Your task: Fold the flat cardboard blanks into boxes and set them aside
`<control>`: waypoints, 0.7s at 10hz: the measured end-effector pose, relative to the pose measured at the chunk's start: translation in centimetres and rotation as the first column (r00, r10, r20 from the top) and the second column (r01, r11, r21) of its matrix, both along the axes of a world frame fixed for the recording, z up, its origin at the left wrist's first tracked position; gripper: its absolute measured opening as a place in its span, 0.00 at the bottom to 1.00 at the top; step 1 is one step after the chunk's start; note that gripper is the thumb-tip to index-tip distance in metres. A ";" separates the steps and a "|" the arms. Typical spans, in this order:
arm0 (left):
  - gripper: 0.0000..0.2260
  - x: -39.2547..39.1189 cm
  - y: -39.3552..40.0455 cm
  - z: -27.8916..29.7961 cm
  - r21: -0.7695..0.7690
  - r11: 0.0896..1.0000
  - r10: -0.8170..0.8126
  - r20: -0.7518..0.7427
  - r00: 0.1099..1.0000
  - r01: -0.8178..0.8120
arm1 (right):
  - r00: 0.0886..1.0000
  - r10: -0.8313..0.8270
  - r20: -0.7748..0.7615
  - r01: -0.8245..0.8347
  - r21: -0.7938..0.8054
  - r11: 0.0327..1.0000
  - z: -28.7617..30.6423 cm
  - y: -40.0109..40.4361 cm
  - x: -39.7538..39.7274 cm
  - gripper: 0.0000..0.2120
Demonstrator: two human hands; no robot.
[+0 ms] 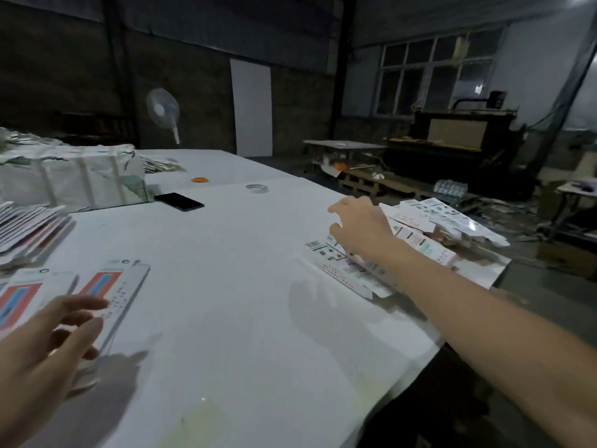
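Right hand (358,226) stretched over folded boxes (436,221) piled at table (226,286) right edge, fingers loosely curled, touching the pile; grasp unclear. Left hand (48,344) relaxed, fingers spread, hovering over flat blanks (119,286) at left.

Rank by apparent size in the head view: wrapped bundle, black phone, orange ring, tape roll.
1. wrapped bundle, by far the largest
2. black phone
3. tape roll and orange ring: look alike in size, and both lie far from the camera, so left unranked.
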State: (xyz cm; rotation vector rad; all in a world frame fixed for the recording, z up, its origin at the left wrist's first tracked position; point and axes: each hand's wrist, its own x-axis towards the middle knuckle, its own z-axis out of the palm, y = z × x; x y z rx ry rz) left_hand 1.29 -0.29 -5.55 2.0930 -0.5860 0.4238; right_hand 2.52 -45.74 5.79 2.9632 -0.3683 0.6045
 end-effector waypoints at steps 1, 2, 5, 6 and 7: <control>0.09 0.0 -1.0 0.9 0.002 0.998 0.055 -0.056 0.997 -0.055 | 0.976 0.204 0.079 -0.215 0.171 0.962 0.2 5.6 -0.3 0.17; 0.05 -0.9 -2.3 1.4 -0.054 0.984 0.171 0.004 0.985 -0.170 | 0.912 0.401 0.088 -0.408 0.308 0.859 -0.2 12.6 -1.3 0.14; 0.11 -1.7 -2.1 3.3 0.067 0.946 0.307 0.141 0.941 -0.318 | 0.745 0.667 -0.025 -0.607 0.392 0.692 -3.8 29.0 -1.4 0.10; 0.09 -1.3 -1.4 3.3 0.119 0.914 0.375 0.116 0.920 -0.388 | 0.764 0.639 0.093 -0.602 0.459 0.653 -5.8 29.5 -1.4 0.11; 0.22 -1.2 -1.5 2.8 0.420 0.832 0.385 0.035 0.922 -0.363 | 0.762 0.609 0.221 -0.621 0.515 0.590 -6.7 28.7 -1.0 0.09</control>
